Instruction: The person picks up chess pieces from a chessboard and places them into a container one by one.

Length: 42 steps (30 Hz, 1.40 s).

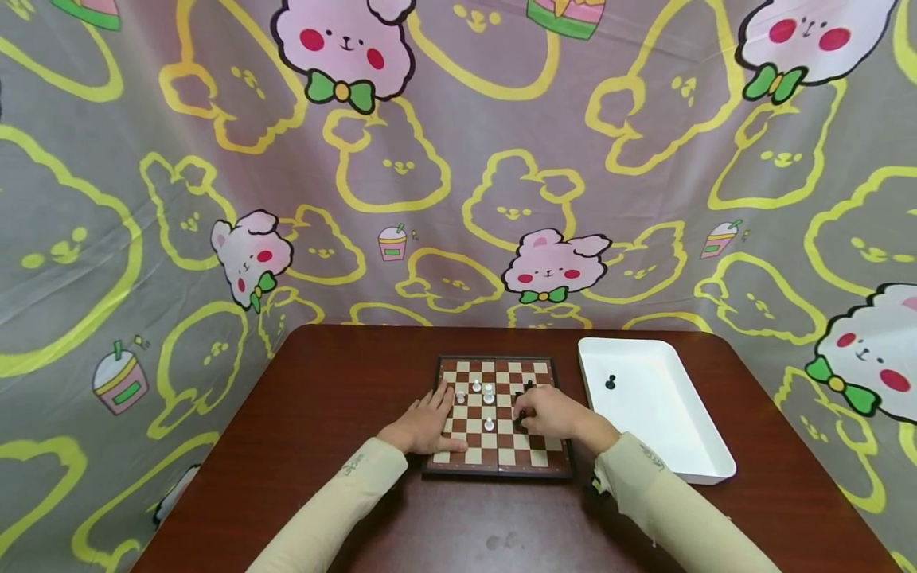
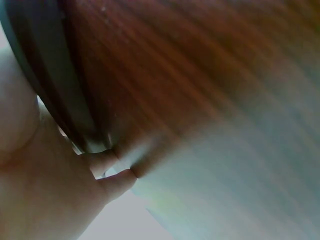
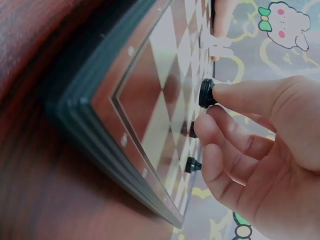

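The right hand (image 1: 550, 411) is over the right half of the chessboard (image 1: 516, 458), right of the lower centre of the head view. Its thumb and fingers are curled in to pinch a black chess piece (image 3: 206, 93). In the right wrist view this piece sits at the right of centre, its ringed base toward the left of the frame and its upper part in the fingers. Its long axis runs roughly across that frame, much like the standing black piece (image 3: 191, 165) below it; whether its base touches the board cannot be told. The left hand (image 1: 427, 422) lies on the board's left edge with its fingers extended and the thumb spread apart, gripping no piece.

The board lies open and flat, its centre seam running up and down the head view. White pieces (image 1: 489, 394) stand on its left half, between the two hands. To the right, the white tray (image 1: 673, 422) has its long axis slanting from upper left to lower right, with another black piece (image 1: 610, 383) in its upper left part. Both board and tray rest on the brown table (image 1: 322, 382).
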Each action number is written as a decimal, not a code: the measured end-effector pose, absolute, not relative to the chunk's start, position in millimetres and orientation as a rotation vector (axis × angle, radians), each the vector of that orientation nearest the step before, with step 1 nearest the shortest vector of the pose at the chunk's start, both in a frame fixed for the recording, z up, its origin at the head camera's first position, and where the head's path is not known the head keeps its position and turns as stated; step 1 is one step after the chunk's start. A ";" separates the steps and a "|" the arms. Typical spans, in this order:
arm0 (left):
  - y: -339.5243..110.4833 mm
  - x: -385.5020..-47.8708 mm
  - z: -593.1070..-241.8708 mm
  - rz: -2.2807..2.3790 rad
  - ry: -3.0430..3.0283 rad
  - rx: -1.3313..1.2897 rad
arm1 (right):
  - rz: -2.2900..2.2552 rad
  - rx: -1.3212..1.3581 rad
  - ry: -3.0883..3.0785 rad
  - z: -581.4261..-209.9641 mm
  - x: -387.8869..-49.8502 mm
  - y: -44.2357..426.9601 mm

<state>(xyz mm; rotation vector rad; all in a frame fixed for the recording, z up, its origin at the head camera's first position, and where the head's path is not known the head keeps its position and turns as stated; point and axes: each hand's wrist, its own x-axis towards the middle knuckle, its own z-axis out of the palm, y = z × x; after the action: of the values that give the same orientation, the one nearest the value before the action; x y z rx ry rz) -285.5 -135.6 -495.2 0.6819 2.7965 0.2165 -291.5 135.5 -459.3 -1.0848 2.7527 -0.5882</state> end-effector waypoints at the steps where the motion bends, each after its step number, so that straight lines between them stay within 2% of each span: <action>1: -135.5 -285.3 -495.6 0.215 2.798 0.679 | -0.587 -1.072 2.755 -457.7 -291.0 136.2; 18: -136.2 -286.2 -497.7 0.208 2.806 0.694 | -0.607 -1.061 2.827 -429.7 -295.2 185.3; 42: -135.5 -284.7 -493.6 0.215 2.796 0.710 | -0.707 -0.820 2.954 -416.7 -303.7 274.6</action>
<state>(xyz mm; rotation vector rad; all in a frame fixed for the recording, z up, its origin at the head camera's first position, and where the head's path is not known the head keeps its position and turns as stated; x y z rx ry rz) -284.7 -135.5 -493.6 0.7097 2.7956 0.2146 -303.7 274.6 -416.7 -0.8200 2.9541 -0.7066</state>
